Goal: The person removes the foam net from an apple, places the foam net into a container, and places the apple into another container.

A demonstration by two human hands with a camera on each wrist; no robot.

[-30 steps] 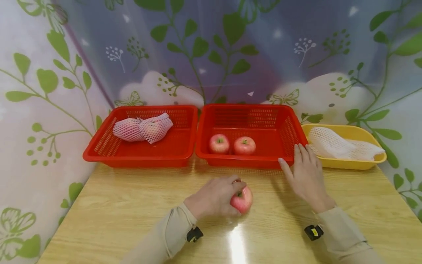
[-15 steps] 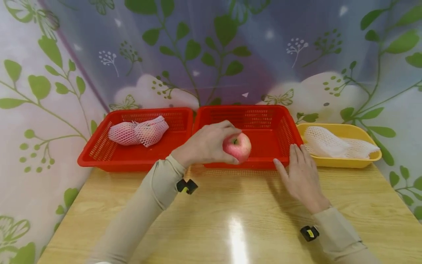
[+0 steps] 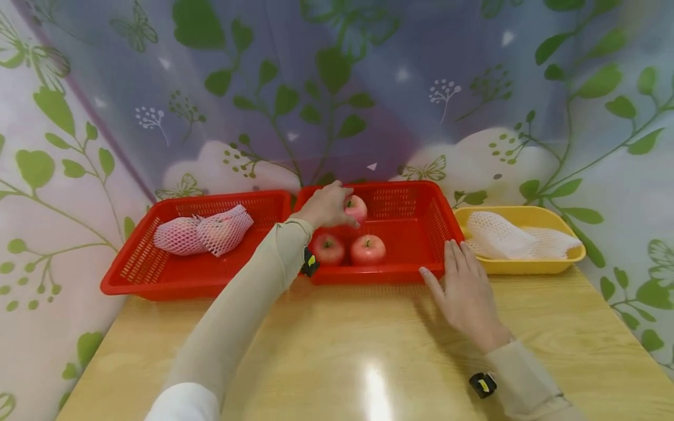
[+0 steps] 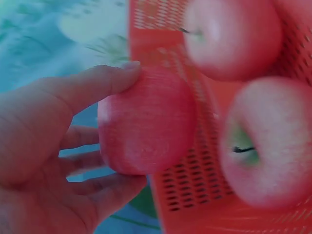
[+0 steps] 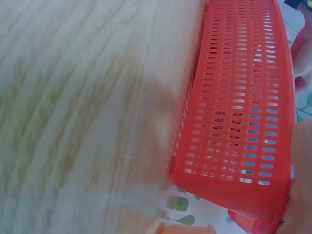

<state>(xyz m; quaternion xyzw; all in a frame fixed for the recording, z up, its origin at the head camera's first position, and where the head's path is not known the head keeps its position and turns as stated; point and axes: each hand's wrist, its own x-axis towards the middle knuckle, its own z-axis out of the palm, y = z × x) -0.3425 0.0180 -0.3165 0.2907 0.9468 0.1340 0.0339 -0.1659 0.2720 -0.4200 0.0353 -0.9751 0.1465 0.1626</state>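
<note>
Over the back left of the middle red basket (image 3: 416,237), my left hand (image 3: 325,206) holds an apple (image 3: 358,209) between thumb and fingers. The left wrist view shows this apple (image 4: 146,122) gripped from the side, above the basket. Two more apples, a left one (image 3: 329,250) and a right one (image 3: 368,250), sit side by side near the basket's front wall. My right hand (image 3: 468,295) rests with straight fingers on the basket's front right corner. In the right wrist view only part of that hand (image 5: 301,180) shows beside the perforated wall.
A second red basket (image 3: 174,279) on the left holds two apples in pink foam nets (image 3: 223,231). To the right, a yellow basket (image 3: 526,266) contains white foam nets (image 3: 500,234). All stand on a wooden table (image 3: 337,351) against a leaf-patterned backdrop (image 3: 379,134).
My left hand has lifted the apple from the table and carried it forward over the middle basket's back left. The right hand stays on the corner; the head view has shifted somewhat.
</note>
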